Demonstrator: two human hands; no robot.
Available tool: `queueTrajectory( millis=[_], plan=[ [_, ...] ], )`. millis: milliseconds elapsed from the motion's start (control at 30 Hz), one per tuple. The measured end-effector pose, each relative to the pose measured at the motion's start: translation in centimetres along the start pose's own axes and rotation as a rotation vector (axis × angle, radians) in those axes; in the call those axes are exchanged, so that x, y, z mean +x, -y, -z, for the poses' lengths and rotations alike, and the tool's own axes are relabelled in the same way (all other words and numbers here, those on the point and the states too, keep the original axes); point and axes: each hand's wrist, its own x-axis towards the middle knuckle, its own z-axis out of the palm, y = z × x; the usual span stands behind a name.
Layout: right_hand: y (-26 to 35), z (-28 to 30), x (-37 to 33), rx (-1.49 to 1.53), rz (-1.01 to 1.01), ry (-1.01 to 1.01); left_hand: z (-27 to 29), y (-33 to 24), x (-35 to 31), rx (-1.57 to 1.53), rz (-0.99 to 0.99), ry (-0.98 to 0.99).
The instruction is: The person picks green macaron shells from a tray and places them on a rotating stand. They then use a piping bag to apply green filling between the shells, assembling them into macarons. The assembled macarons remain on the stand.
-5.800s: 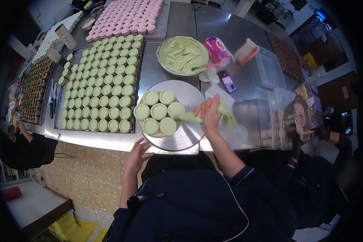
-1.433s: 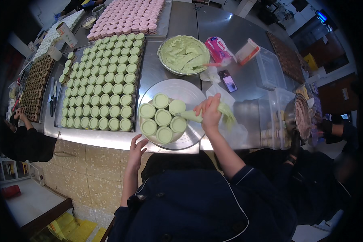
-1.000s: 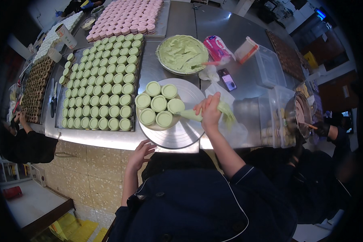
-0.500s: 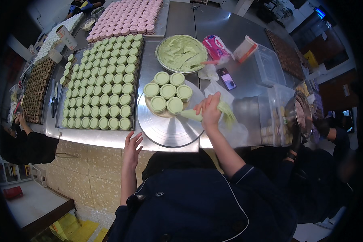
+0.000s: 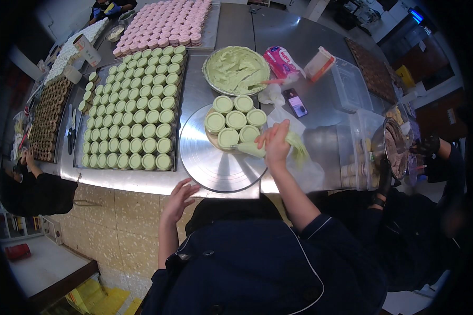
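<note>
My right hand (image 5: 276, 146) is wrapped round a piping bag (image 5: 249, 149) of pale green cream. The bag lies tilted, its tip pointing left at the front edge of a group of small round green-topped cakes (image 5: 236, 119). Several of these cakes stand close together on a thin round board, on a shiny metal turntable (image 5: 220, 170). My left hand (image 5: 178, 200) is at the table's front edge beside the turntable's lower left rim, holding nothing, fingers stretched out and a little apart. Whether its fingertips touch the rim I cannot tell.
Left of the turntable is a tray (image 5: 176, 105) full of green-topped cakes; two knives (image 5: 71, 131) lie beyond it. Behind the turntable stands a bowl (image 5: 209, 84) of green cream. A phone (image 5: 296, 103) and plastic tubs (image 5: 355, 152) are on the right, near a co-worker's gloved hand (image 5: 385, 178).
The turntable's group of cakes has swung to the right and slightly back. My left hand has moved right and lowered toward the turntable's rim. My right hand stays nearly in place with the piping bag.
</note>
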Motion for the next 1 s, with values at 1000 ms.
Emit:
queueTrajectory(
  millis=[1000],
  plan=[
    [0.5, 0.5, 0.7, -0.109, 0.059, -0.012, 0.1, 0.1, 1.6, -0.061, -0.112, -0.164]
  ],
)
